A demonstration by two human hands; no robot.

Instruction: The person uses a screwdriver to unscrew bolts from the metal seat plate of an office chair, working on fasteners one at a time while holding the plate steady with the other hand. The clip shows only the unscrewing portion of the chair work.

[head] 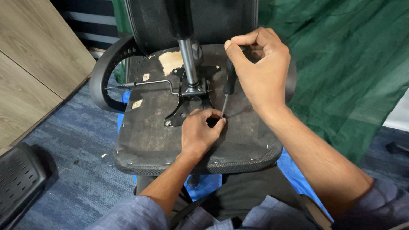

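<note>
Right hand (260,70) at upper centre, fingers closed round a black-handled screwdriver (227,91), left hand (199,134) pinching its tip on the upturned chair seat (145,136), torn tan label (170,61) above, small pale tags (137,104) left of centre.

We cannot see the screwdriver (228,85) handle's top, wrapped inside the right hand (260,68). Its tip vanishes behind the left hand (199,134) fingers (so whatever it meets is hidden). The chair backrest (191,19) is cut off by the top edge.

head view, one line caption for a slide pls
Right hand drives black-handled screwdriver into upturned black chair seat; left hand steadies tip.
</note>
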